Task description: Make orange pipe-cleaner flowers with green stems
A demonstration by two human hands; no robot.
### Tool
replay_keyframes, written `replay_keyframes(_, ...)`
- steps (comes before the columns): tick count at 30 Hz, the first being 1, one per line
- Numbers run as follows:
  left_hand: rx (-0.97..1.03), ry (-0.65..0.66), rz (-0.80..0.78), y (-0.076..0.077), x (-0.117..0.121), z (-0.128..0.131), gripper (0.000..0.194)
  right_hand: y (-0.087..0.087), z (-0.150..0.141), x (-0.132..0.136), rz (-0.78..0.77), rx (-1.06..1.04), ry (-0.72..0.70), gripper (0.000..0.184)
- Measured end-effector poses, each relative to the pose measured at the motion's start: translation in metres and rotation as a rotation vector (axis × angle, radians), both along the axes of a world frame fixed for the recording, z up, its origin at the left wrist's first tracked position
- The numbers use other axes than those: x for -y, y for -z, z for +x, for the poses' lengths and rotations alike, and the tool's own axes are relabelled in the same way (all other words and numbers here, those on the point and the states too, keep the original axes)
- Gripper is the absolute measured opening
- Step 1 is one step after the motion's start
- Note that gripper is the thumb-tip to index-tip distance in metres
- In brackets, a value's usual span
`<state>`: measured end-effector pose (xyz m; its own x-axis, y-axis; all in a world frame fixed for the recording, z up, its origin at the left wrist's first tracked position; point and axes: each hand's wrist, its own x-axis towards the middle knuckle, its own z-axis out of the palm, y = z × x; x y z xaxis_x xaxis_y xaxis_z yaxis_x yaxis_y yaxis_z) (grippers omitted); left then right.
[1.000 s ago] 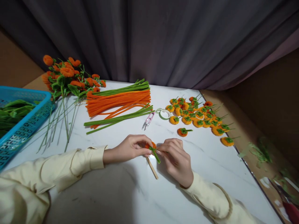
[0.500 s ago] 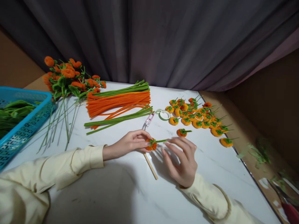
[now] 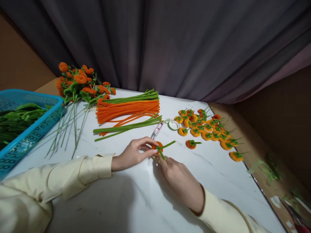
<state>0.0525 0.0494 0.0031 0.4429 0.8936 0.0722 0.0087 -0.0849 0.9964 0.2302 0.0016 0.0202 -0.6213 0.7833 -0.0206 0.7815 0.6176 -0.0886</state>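
Observation:
A small orange pipe-cleaner flower (image 3: 159, 144) is pinched between the thumb and fingers of my left hand (image 3: 136, 152). Two green pipe-cleaner ends (image 3: 169, 144) stick out from its back, one to the upper right and one downward. Just below the flower, my right hand (image 3: 179, 181) is closed, palm down, with its fingertips close to the lower green end. What it grips is hidden under the fingers. A pink-handled tool (image 3: 158, 129) lies on the table just beyond my left fingers.
Orange pipe cleaners (image 3: 128, 110) and green pipe cleaners (image 3: 131, 124) lie in bundles ahead. Right of them are a tape roll (image 3: 173, 125) and several finished flower heads (image 3: 195, 132). At left stand a blue basket (image 3: 54, 108) of green leaves and a heap of stemmed orange flowers (image 3: 80, 79).
My right hand has moved left and down from the tip of the green stem and closed below the flower. A second green end now shows. The wooden stick is out of sight.

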Motion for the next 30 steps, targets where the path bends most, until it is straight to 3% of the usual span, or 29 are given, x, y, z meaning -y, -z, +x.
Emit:
replay_keyframes(4,0.012,-0.064,-0.014,0.001,-0.002,0.0,0.019,-0.016,0.035,0.002,-0.352,-0.144,0.068,0.047)
replay_keyframes(7,0.113,-0.049,-0.14,0.004,-0.005,0.0,0.023,-0.024,0.06,0.004,-0.596,-0.354,0.126,0.053)
replay_keyframes(10,0.191,0.031,-0.294,0.004,-0.007,0.0,0.026,-0.034,0.074,0.005,-0.887,-0.507,0.225,0.049)
replay_keyframes(13,0.189,0.094,-0.388,0.003,-0.008,-0.002,0.029,-0.043,0.076,0.002,-0.936,-0.585,0.343,0.043)
replay_keyframes(16,0.184,0.103,-0.397,0.003,-0.008,-0.003,0.031,-0.046,0.071,-0.003,-0.838,-0.626,0.405,0.039)
replay_keyframes(19,0.19,0.127,-0.4,0.003,-0.008,-0.003,0.032,-0.044,0.066,-0.006,-0.695,-0.627,0.364,0.035)
replay_keyframes(23,0.171,0.123,-0.386,0.002,-0.008,-0.004,0.029,-0.038,0.063,-0.005,-0.201,-0.481,0.152,0.028)
replay_keyframes(26,0.138,0.101,-0.324,0.002,-0.006,-0.002,0.027,-0.036,0.062,-0.005,0.178,-0.262,0.006,0.038)
replay_keyframes(30,0.112,0.1,-0.281,0.001,-0.005,-0.001,0.026,-0.037,0.057,-0.008,0.385,0.047,-0.157,0.043)
